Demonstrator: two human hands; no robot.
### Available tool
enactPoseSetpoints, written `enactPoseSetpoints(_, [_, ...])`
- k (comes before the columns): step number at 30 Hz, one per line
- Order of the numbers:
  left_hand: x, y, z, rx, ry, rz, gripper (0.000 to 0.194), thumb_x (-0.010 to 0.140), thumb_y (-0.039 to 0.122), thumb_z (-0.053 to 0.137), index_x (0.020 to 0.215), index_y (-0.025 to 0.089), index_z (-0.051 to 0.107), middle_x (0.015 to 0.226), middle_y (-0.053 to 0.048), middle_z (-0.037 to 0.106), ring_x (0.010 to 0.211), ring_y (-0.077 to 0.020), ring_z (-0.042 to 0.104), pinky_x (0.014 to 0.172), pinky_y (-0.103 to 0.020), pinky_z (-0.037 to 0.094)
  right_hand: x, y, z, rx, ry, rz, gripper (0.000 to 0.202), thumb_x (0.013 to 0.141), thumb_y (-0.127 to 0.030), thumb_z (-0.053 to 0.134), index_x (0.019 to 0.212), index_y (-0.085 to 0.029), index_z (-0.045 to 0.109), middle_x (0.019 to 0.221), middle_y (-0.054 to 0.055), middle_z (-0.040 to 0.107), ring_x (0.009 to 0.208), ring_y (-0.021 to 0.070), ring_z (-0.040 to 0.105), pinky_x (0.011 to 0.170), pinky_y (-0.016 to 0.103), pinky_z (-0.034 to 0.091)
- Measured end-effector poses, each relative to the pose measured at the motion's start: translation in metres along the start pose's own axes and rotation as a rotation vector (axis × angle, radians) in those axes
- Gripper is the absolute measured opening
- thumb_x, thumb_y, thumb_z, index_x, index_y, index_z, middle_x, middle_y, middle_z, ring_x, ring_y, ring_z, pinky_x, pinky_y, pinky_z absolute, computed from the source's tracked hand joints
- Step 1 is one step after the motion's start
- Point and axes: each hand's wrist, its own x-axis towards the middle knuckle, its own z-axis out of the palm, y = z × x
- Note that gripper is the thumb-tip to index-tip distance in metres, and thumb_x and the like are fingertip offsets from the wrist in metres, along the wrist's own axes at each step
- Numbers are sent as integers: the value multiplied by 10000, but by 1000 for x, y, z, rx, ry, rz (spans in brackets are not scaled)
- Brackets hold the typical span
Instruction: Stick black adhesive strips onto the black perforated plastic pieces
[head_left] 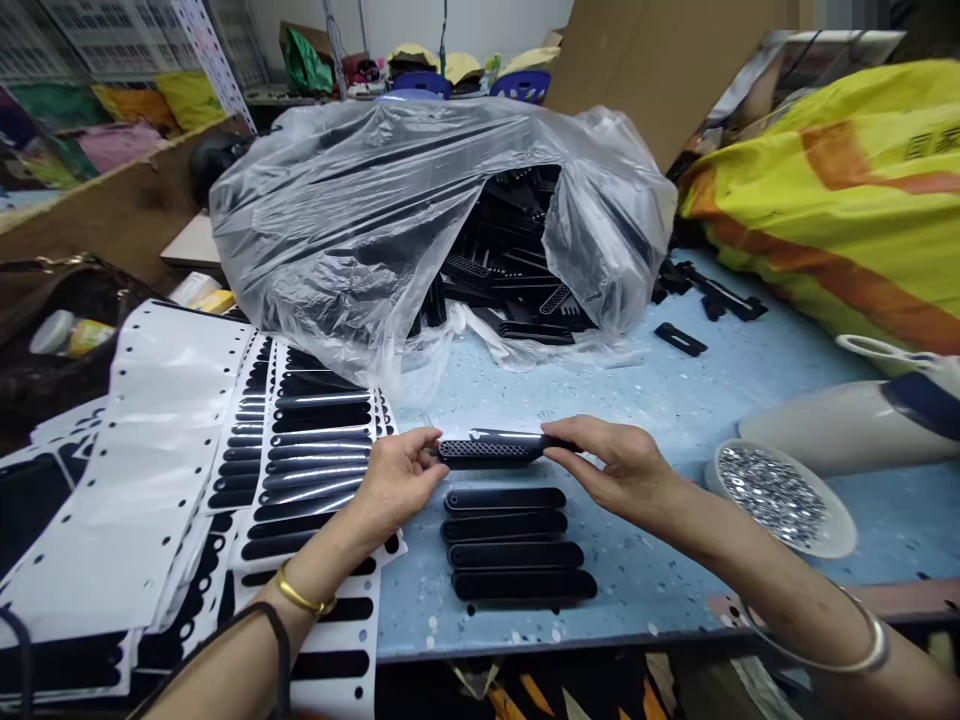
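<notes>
A black plastic bar (484,452) with a lattice-patterned side is held level between my hands, above the blue table. My left hand (401,470) pinches its left end between thumb and fingers. A glossy black strip (504,436) lies along the bar's upper edge. My right hand (619,460) pinches the strip's right end, close to the bar's right end; whether it also grips the bar is hidden. Just below, several smooth black bars (517,555) with rounded ends lie stacked in a column. Sheets of black rounded stickers (315,450) spread out beside my left hand.
Behind my hands stands a large clear plastic bag (360,210) full of black plastic parts (510,260). A white bowl of small metal pieces (784,500) and a grey bottle (825,425) are on the right. Loose black parts (680,339) lie near a yellow sack (840,200).
</notes>
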Motion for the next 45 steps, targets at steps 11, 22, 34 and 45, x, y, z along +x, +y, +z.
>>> enactPoseSetpoints(11, [2, 2, 1, -88, -76, -98, 166, 624, 120, 677, 772, 151, 747, 503, 47, 581, 424, -88, 516, 424, -189, 396, 7, 6, 21, 9, -192, -66, 152, 968, -198, 523, 931, -192, 670, 873, 90, 720, 780, 216, 689, 664, 319, 570])
enactPoseSetpoints(22, [0, 5, -3, -53, -77, -122, 189, 659, 121, 701, 830, 138, 779, 541, 20, 628, 494, -113, 585, 515, -216, 471, 13, 2, 24, 15, -208, -81, 167, 973, -196, 507, 935, -191, 670, 802, 78, 689, 722, 209, 657, 653, 327, 541])
enactPoseSetpoints(34, [-1, 3, -4, -22, -82, -98, 196, 670, 166, 712, 852, 139, 782, 566, 13, 633, 527, -120, 586, 539, -224, 485, 16, 5, 28, 4, -214, -106, 170, 967, -213, 522, 892, -202, 673, 784, 76, 687, 715, 217, 655, 647, 336, 527])
enactPoseSetpoints(45, [0, 4, -5, -61, -94, -119, 218, 658, 160, 716, 864, 130, 782, 564, 11, 634, 516, -118, 586, 539, -227, 485, 19, 4, 28, -25, -221, -147, 183, 951, -171, 506, 863, -185, 665, 793, 88, 696, 708, 217, 650, 647, 334, 515])
